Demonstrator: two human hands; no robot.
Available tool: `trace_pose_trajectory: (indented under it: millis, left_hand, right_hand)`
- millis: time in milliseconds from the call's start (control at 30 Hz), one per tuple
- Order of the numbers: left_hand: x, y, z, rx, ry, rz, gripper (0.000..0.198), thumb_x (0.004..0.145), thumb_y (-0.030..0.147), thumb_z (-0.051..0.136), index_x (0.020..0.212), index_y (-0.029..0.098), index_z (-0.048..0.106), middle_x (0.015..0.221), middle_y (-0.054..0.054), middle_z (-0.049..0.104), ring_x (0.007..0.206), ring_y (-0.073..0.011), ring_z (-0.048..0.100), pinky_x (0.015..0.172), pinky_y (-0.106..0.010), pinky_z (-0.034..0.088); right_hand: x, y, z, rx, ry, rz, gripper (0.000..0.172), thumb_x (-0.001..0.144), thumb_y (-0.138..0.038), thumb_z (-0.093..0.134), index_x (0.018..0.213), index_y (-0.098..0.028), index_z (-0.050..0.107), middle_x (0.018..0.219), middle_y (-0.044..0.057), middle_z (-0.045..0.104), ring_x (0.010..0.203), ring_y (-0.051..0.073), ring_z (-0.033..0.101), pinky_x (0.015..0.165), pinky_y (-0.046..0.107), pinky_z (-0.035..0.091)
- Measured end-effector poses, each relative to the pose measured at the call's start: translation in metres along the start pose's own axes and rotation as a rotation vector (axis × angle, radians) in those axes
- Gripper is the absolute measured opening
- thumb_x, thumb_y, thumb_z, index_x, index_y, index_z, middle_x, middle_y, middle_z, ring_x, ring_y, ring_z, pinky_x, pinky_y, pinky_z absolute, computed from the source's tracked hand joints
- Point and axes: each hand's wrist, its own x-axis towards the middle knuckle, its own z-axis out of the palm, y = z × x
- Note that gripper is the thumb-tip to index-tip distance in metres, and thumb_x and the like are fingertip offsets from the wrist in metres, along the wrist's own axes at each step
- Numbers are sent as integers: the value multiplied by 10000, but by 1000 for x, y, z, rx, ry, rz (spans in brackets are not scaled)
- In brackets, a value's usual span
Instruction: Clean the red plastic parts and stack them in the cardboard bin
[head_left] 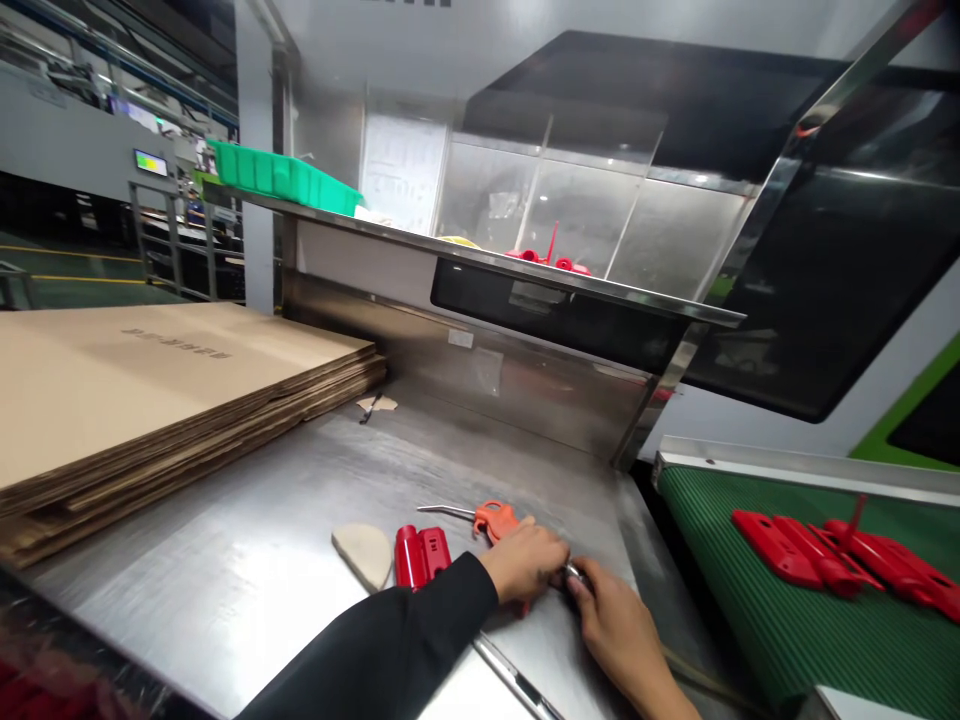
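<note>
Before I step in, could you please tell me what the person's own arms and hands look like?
The left hand is ungloved, and a plain black sleeve covers that arm down to the wrist. The right hand is ungloved too; no sleeve shows on its visible forearm.

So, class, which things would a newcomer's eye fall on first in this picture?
Probably the glossy red moulded parts lying on the ribbed green conveyor belt at the right. Next, perhaps, the bright green open-topped bin on the metal shelf at upper left, and the thick stack of flat brown cardboard below it. Then, low in the middle, the left hand over an orange gun-shaped tool, close to the right hand.
</note>
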Motion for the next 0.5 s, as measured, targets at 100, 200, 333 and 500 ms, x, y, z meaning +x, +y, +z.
trace_pose_trajectory:
  millis: [100,200,333,500]
  left_hand:
    - [0,0,-1,0,-2,1,120,919,250,601,965,142,627,927,-27,694,892,-188,664,849,-399,539]
    - [1,1,-1,0,-14,3,120,921,249,596,966,142,627,926,-28,695,888,-188,664,851,-401,536]
    - [1,0,1,-2,-25,10,120,925,255,593,958,144,628,936,-27,695,888,-185,661,859,-400,531]
    - [0,0,1,11,-11,6,116,928,250,585,958,146,626,933,-24,693,877,-182,658,862,-399,525]
  right_hand:
    - [2,7,-2,88,-2,-46,384,983,-413,356,1170,-214,626,1095,87,699,1004,277,646,845,358,461]
    - [2,9,-4,159,-5,-82,415,969,-456,389,1166,-205,653,1108,94,703,1006,272,651,847,342,479]
    - [0,9,-3,196,-8,-112,444,969,-471,383,1169,-191,664,1088,110,709,1001,285,653,854,356,489]
    - [2,12,0,172,-16,-107,452,966,-450,376,1213,-178,640,1151,112,689,1070,290,629,909,375,478]
